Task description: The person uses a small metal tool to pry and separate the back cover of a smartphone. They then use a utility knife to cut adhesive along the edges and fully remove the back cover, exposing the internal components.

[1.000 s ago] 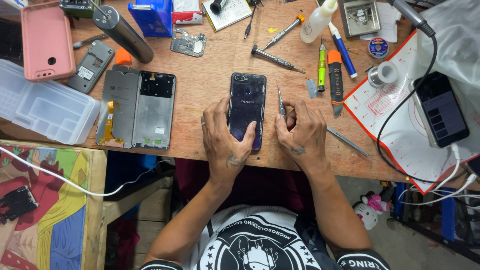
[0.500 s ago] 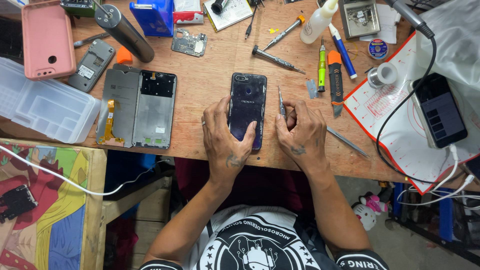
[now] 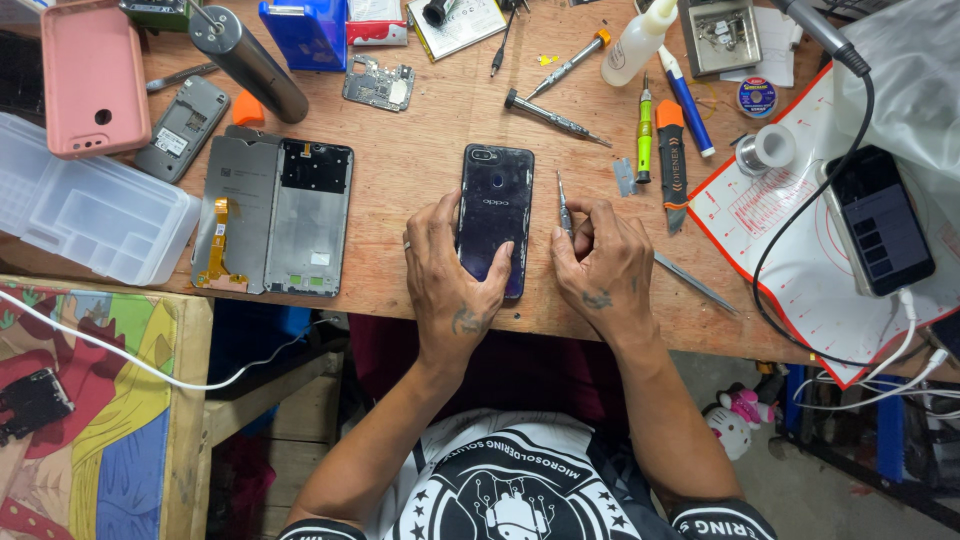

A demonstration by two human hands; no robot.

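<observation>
Far left: pink case [image 3: 92,80] and clear tray [image 3: 85,205] at the table edge, both cut off by the frame.
Left of centre: opened phone frame [image 3: 272,215] lying face up, orange flex visible; small grey part [image 3: 183,127] above it, kind hard to tell.
Left hand [image 3: 450,275]: laid flat over the lower left side of the phone [image 3: 494,205], fingers spread, pressing and steadying it, not clenched.
Phone: dark, back side up, in the middle of the wooden table [image 3: 420,150], between both hands.
Right hand [image 3: 600,265]: fingers pinched on a thin tool [image 3: 563,205], tip just beside the right edge of the phone.
Step in hand: probably starting to open the back cover along the right edge.
Next move: likely needs the tip brought into the seam with light force, while the left hand keeps the phone from sliding.
Right side: screwdrivers [image 3: 556,118], knife [image 3: 671,160], second phone [image 3: 880,220] on cable.
Hidden: lower phone part under the hands; tool tip too small to identify; seam contact unclear.
</observation>
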